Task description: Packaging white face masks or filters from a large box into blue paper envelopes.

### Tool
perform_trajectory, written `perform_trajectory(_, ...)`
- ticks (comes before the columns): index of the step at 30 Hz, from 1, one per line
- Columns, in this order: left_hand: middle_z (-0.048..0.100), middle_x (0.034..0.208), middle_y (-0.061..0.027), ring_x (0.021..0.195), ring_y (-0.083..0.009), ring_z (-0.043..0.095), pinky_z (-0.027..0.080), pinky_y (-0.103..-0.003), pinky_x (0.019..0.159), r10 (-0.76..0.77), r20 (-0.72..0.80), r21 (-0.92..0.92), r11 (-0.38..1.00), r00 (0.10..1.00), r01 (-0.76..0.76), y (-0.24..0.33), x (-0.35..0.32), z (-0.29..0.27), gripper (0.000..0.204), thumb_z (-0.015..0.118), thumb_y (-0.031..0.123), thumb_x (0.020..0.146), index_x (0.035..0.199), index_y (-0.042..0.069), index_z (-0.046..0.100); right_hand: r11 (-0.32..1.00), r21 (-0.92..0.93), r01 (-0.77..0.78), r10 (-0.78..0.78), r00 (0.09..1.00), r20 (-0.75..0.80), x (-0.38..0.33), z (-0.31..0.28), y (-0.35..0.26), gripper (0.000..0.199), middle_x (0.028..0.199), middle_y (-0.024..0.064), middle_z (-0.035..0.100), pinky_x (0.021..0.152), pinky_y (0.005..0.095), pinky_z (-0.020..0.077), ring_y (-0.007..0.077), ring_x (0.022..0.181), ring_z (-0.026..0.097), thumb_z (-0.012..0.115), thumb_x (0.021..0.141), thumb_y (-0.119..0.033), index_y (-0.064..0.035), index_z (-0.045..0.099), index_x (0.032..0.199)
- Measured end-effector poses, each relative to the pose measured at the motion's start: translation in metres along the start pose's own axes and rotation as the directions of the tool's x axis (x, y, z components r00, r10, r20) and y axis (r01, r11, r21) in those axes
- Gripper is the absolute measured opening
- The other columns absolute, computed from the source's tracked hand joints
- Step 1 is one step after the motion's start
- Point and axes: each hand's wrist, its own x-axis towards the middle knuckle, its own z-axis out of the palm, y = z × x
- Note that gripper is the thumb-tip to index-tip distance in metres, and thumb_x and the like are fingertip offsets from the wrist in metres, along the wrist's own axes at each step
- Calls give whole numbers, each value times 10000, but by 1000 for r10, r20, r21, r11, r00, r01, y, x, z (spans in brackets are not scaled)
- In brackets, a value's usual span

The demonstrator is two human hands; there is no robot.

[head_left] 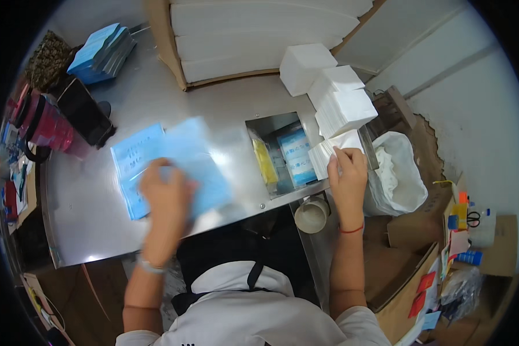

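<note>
My left hand (166, 187) is smeared by motion above the printed blue packets (137, 151) on the metal table. A blurred light-blue sheet or packet (199, 164) extends from beside its fingers; whether they grip it is unclear. Over at the right, thumb and fingers of my right hand (348, 173) are pinched together at the corner of a thin white square sheet (345, 141). That sheet tops a stack of similar white sheets (322, 160) beside the table's opening.
More white stacks (343, 101) stand behind, near a carton of white blocks (259, 43). The opening holds blue and yellow packets (297, 155). Right of the table hangs a lined bin (398, 179). A phone (83, 112), pink bottle (49, 130) and blue bundle (101, 55) line the left.
</note>
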Motion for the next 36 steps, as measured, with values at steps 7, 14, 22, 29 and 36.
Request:
perform_trajectory(7,448,1376,-289,1357,-540,330,281,-647,1089,351,257,-402,886,900,-231,52,-25,40,345,708,147,797,1088,5,588,982,-30,186,-188,981,-54,-2,-12,10,354,1099,140,646,868,431,471,354,970,593,684,748,-39,8,668,1099)
perform_trajectory(14,458,1351,-183,1200,-382,444,324,-483,959,287,268,-173,953,920,-247,26,-20,27,442,751,135,709,1096,28,567,837,310,451,-519,833,190,-50,42,-100,295,1069,83,656,1092,550,346,309,1087,613,609,818,-106,-79,670,1105)
perform_trajectory(22,411,1449,-208,1361,-443,342,287,-627,1042,417,275,-143,909,866,-392,45,-32,36,374,745,112,735,1080,127,601,981,156,113,-87,982,-165,-9,16,-34,272,1003,170,627,886,446,455,338,921,572,594,790,35,47,653,1055)
perform_trajectory(29,451,1416,-222,1306,-435,414,341,-587,1030,394,346,90,889,851,-448,65,20,39,553,750,500,746,1083,83,617,989,-149,-22,14,998,-55,-8,19,-17,243,1025,131,588,842,443,457,330,950,530,638,843,-37,49,671,1068)
perform_trajectory(36,457,1399,-290,1097,-322,523,415,-425,903,216,627,-198,973,749,-115,60,1,19,431,684,380,831,1110,61,610,995,94,19,-31,991,127,-1,-13,10,213,1011,132,597,808,408,467,311,913,555,641,842,-37,38,695,1034)
